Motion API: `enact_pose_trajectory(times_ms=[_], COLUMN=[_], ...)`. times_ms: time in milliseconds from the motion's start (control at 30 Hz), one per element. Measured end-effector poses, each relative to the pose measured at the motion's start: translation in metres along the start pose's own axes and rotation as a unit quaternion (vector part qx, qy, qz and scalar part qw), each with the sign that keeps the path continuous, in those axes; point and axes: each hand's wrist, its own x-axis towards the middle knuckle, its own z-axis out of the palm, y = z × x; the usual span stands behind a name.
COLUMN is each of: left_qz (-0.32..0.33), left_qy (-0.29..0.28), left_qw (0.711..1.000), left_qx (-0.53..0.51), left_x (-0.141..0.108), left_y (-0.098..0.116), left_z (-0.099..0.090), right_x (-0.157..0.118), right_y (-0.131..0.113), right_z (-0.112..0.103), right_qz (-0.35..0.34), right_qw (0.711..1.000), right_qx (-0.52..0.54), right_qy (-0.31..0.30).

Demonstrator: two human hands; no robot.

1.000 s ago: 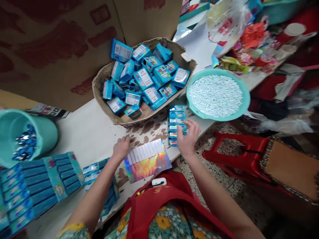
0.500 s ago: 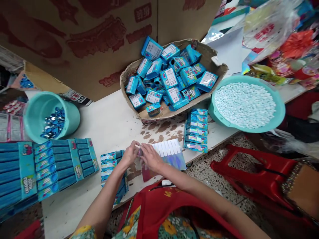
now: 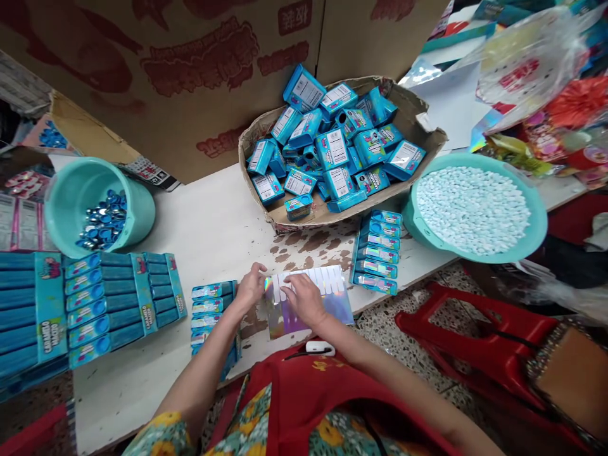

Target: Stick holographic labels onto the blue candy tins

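A shiny sheet with white strips along its top [image 3: 335,304] lies on the table in front of me. Over its left part is my right hand [image 3: 304,299], thumb and forefinger slightly apart at the strips, with nothing visible between them. Just beyond the sheet's left edge, my left hand [image 3: 251,288] has its fingers curled together; anything inside them is too small to make out. A row of blue packs [image 3: 209,316] stands beside my left forearm. Another row of blue packs with shiny strips on their ends [image 3: 377,253] sits right of the sheet.
A torn cardboard tray [image 3: 278,218] full of blue boxes stands behind the sheet. At the right is a teal basin [image 3: 539,212] of white candies; a teal bucket [image 3: 142,212] with blue pieces stands left. Stacked blue packs [image 3: 109,304] line the left; a red stool [image 3: 456,310] is right.
My hands were together at the sheet's left edge and are now apart. The right hand has moved over the strips, and the left has stayed near the edge. The view has shifted slightly.
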Motion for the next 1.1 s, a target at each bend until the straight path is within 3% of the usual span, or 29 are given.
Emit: enact_pose_trajectory(times_ms=[167,400,500,567,700,800,867,967,1033,1100], left_qz=[0.039,-0.035,-0.029,-0.025,-0.046,0.021,0.095,0.144,0.123,0.111], left_qy=[-0.036,-0.041,-0.036,-0.022,0.031,0.073,0.002,-0.171,-0.219,-0.224], left_qw=[0.993,0.977,0.988,0.998,0.987,0.992,0.995,0.959,0.948,0.949], left_qx=[-0.101,-0.205,-0.148,-0.057,0.149,0.105,-0.028,-0.174,-0.196,-0.192], left_x=[-0.005,-0.007,-0.002,0.002,0.003,-0.004,-0.009,-0.008,0.001,0.016], left_y=[0.012,0.018,0.010,0.005,0.003,0.021,0.042,0.079,0.103,0.126], left_z=[-0.005,-0.002,0.002,0.004,0.000,-0.004,-0.002,0.014,0.029,0.044], right_x=[0.007,-0.018,-0.022,-0.020,-0.013,-0.010,-0.012,-0.017,-0.019,-0.019], right_y=[-0.002,-0.002,0.001,0.001,0.000,0.003,0.006,0.016,0.027,0.043], right_z=[0.009,0.027,0.021,0.013,-0.017,-0.048,-0.068,-0.089,-0.100,-0.111], right_qz=[-0.050,-0.080,-0.091,-0.078,0.026,0.099,0.137,0.178,0.204,0.233], right_qw=[0.997,0.994,0.994,0.996,0.999,0.988,0.976,0.963,0.959,0.953], right_qx=[-0.024,-0.024,-0.011,-0.006,0.037,0.117,0.162,0.194,0.169,0.108], right_qy=[-0.044,-0.072,-0.061,-0.054,-0.006,0.031,0.041,0.059,0.096,0.160])
